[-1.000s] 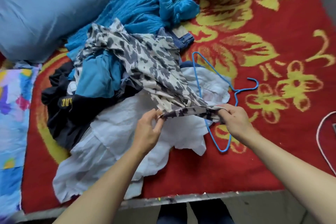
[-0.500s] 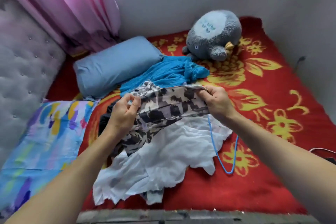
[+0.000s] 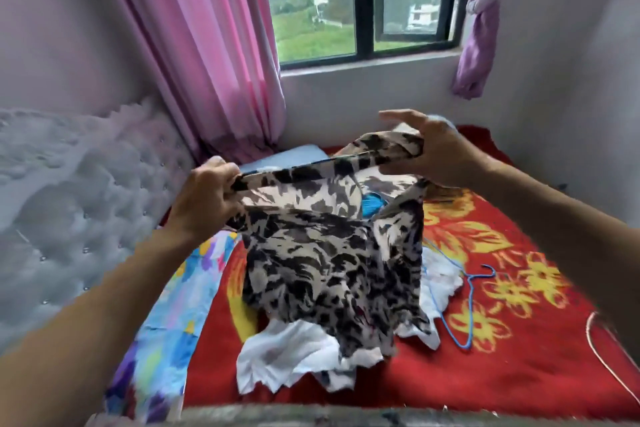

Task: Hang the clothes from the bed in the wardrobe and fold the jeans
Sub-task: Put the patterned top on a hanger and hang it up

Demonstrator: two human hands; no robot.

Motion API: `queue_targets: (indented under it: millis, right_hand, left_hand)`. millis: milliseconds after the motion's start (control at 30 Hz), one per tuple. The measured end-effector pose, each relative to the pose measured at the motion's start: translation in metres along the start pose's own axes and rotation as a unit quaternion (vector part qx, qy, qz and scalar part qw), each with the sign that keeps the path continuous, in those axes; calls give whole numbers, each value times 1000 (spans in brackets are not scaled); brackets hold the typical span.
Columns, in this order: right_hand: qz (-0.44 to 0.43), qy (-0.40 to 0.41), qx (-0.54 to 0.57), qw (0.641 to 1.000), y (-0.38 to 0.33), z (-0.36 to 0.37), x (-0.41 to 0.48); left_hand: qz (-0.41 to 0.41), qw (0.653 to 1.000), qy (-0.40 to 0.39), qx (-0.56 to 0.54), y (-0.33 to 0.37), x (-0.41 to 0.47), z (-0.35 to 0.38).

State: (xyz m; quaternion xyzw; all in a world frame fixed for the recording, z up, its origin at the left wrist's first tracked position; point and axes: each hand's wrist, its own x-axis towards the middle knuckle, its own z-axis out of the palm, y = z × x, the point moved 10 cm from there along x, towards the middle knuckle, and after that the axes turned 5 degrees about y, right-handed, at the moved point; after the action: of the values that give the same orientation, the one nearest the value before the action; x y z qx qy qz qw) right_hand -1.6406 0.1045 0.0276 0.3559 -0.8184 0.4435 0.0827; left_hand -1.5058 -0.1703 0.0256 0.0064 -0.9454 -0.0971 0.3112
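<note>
Red floral bedspread (image 3: pixel 519 374) is showing below, its clothes pile (image 3: pixel 294 357) largely hiding behind the patterned garment (image 3: pixel 329 270). I am gripping that garment's top edge with left hand (image 3: pixel 204 198) and right hand (image 3: pixel 433 149), stretching it between them.

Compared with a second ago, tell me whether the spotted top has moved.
Yes. The spotted top has gone up from the white cloth it lay on; the left hand and right hand hold it aloft.

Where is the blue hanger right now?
In the head view, the blue hanger lies on the red floral blanket, just right of the held-up patterned garment, with its upper part over the white garment.
</note>
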Motion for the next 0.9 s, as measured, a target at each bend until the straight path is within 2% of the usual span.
queue_targets:
  millis: [100, 200, 267, 333, 500, 600, 700, 833, 900]
  right_hand:
    - [-25, 36, 3, 999, -40, -23, -1]
    - [-20, 46, -5, 999, -53, -33, -5]
    - [25, 26, 26, 999, -50, -32, -11]
    - [79, -13, 104, 991, -39, -23, -22]
    - [222, -101, 167, 955, 28, 33, -65]
    - [258, -182, 107, 943, 77, 74, -95]
    - [264, -274, 41, 924, 136, 122, -124]
    - [276, -285, -44, 917, 233, 154, -135]
    - [314, -272, -50, 908, 285, 166, -135]
  left_hand:
    - [-52, 996, 46, -50, 0, 5, -44]
    - [-136, 974, 57, -169, -11, 7, -57]
    - [-177, 954, 23, -240, -17, 6, -46]
    - [-209, 933, -9, -293, -19, 0, -26]
    - [-225, 911, -98, -332, -5, -25, 48]
    - [-178, 932, -162, -272, 7, -34, 105]
    - [-109, 959, -228, -126, 8, -43, 167]
    - [-65, 944, -318, 66, 0, -61, 247]
    - [-76, 926, -358, 90, -4, -65, 287]
